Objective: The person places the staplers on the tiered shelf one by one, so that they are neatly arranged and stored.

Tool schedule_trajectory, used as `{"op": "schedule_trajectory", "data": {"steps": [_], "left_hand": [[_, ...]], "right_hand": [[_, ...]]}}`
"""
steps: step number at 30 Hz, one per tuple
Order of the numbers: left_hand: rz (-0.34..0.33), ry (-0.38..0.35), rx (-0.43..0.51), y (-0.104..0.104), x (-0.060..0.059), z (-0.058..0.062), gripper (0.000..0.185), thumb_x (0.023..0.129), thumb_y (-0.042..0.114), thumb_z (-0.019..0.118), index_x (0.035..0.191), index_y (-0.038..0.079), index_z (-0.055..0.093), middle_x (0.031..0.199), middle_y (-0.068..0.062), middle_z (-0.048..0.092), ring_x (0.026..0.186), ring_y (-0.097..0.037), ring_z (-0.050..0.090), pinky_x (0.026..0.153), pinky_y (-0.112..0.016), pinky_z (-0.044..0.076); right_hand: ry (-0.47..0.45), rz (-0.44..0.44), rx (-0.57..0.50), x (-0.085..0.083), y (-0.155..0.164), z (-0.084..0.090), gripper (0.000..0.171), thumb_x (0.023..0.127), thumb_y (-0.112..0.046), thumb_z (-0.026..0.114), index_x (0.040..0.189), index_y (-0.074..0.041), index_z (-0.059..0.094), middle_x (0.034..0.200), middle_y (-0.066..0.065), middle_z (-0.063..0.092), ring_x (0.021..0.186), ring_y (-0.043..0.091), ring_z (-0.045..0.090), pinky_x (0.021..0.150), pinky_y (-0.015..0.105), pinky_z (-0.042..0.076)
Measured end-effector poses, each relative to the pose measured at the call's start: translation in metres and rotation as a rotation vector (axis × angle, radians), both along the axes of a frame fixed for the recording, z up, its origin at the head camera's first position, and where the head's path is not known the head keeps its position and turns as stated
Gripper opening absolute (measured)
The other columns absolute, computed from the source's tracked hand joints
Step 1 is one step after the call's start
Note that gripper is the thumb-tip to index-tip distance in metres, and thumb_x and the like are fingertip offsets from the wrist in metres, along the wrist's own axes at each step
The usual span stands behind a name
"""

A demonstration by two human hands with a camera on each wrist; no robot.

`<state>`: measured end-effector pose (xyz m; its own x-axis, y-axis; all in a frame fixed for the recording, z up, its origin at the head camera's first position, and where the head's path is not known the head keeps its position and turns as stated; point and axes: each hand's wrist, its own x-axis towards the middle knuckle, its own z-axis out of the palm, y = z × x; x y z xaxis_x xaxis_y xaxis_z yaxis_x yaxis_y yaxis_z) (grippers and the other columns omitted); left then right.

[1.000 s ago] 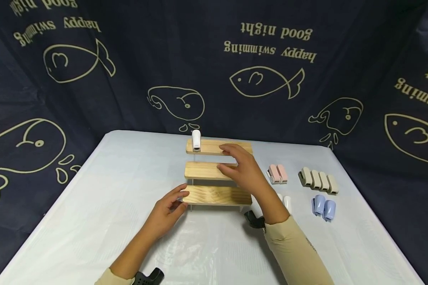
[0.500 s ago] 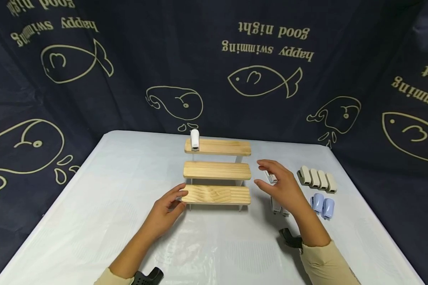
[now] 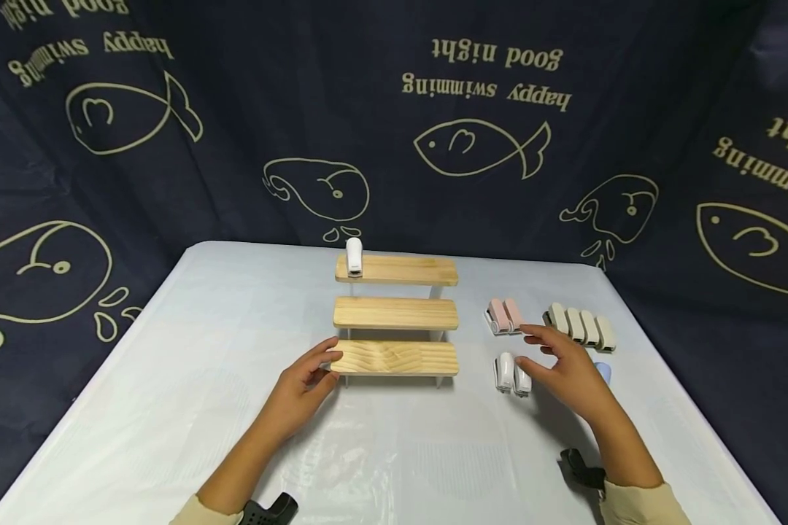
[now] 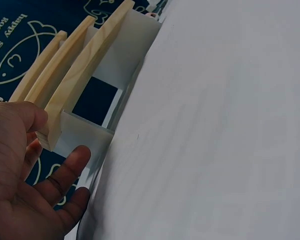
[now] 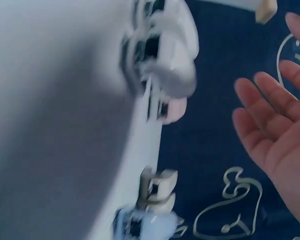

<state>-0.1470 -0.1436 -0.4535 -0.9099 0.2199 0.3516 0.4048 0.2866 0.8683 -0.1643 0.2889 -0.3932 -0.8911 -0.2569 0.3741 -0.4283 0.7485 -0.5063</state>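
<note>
A three-tier wooden display stand (image 3: 395, 313) with pale clear-looking supports stands mid-table. My left hand (image 3: 302, 390) holds the left end of its lowest board (image 4: 85, 75), thumb and finger on either side, other fingers spread loose. On the top board's left end stands a white mini stapler (image 3: 354, 257). My right hand (image 3: 568, 372), fingers parted and holding nothing, hovers over the table right of the stand. Close by its thumb are two white staplers (image 3: 505, 372), and two pink staplers (image 3: 497, 316) lie beyond its fingertips. In the right wrist view the palm (image 5: 290, 155) shows bare.
A row of several beige staplers (image 3: 574, 324) lies at the right. Behind my right hand, a blue stapler (image 3: 603, 370) is partly hidden. The white-covered table (image 3: 171, 379) ends at a dark blue curtain (image 3: 368, 87) printed with fish and whales.
My right hand has moved from above the stand's upper boards to the right and nearer, over by the white staplers. The left hand stays on the lowest board's end.
</note>
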Motion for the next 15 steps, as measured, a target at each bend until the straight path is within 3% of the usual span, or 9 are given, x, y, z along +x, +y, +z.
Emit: {"op": "schedule_trajectory", "data": {"steps": [8,15], "left_hand": [[0.022,-0.020,-0.015,0.001,0.001,0.001,0.034,0.095,0.001,0.066,0.129,0.002,0.063,0.151,-0.014,0.045,0.097,-0.024,0.069,0.086,-0.030,0.055],[0.005,-0.014,-0.021,-0.001,0.000,0.001,0.033,0.097,0.006,0.065,0.129,0.005,0.063,0.151,-0.011,0.045,0.097,-0.022,0.069,0.087,-0.029,0.054]], "right_hand": [[-0.183,0.036,-0.033,0.003,0.018,-0.015,0.055,0.089,-0.012,0.076,0.138,0.001,0.053,0.132,0.024,0.057,0.114,0.040,0.060,0.091,0.058,0.048],[-0.249,0.051,-0.017,0.001,0.026,-0.023,0.059,0.089,-0.014,0.076,0.139,0.004,0.050,0.137,0.025,0.054,0.116,0.042,0.058,0.091,0.058,0.048]]}}
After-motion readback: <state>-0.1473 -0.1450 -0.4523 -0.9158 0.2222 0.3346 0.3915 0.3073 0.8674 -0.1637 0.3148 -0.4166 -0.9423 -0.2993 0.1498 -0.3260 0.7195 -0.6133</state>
